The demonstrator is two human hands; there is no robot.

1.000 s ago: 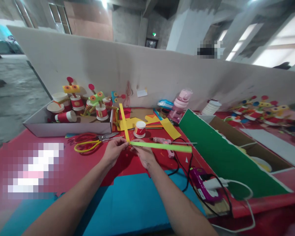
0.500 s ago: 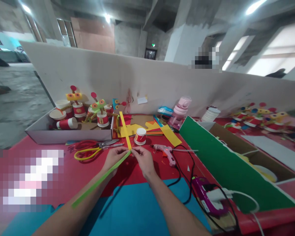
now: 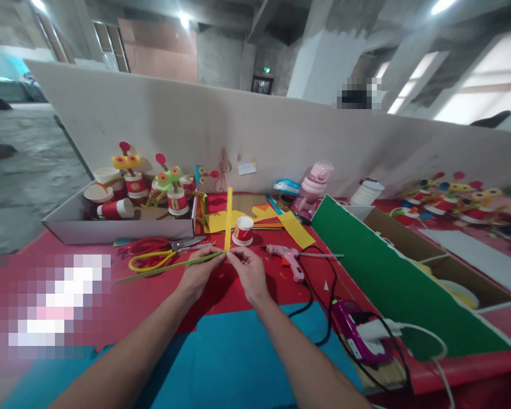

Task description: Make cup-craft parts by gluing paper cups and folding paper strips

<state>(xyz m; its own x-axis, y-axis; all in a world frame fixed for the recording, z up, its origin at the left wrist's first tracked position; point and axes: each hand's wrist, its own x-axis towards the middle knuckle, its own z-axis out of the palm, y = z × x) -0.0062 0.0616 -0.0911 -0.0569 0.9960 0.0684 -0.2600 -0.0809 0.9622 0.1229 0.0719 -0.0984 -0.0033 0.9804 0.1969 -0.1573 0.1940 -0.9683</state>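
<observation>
My left hand [image 3: 202, 268] and my right hand [image 3: 247, 270] meet fingertip to fingertip over the red table, pinching the joined ends of two paper strips. The green strip [image 3: 162, 269] runs out to the left, past my left hand. A yellow strip [image 3: 229, 218] stands up from the fingertips, pointing away from me. Just beyond my right hand is a red and white paper cup [image 3: 243, 230]. The pink glue gun [image 3: 287, 258] lies to the right of that hand, and yellow-handled scissors [image 3: 153, 261] lie to the left.
A white box [image 3: 123, 232] with paper-cup figures stands at the back left. On the right are a green-sided box [image 3: 392, 278] and a purple power strip [image 3: 360, 335] with cables. Blue paper [image 3: 238, 352] covers the near edge. Yellow paper pieces [image 3: 297, 229] lie behind the cup.
The green strip's free end has swung up and outward to the left, away from my left forearm. The yellow strip has turned more upright. Both hands keep their pinch.
</observation>
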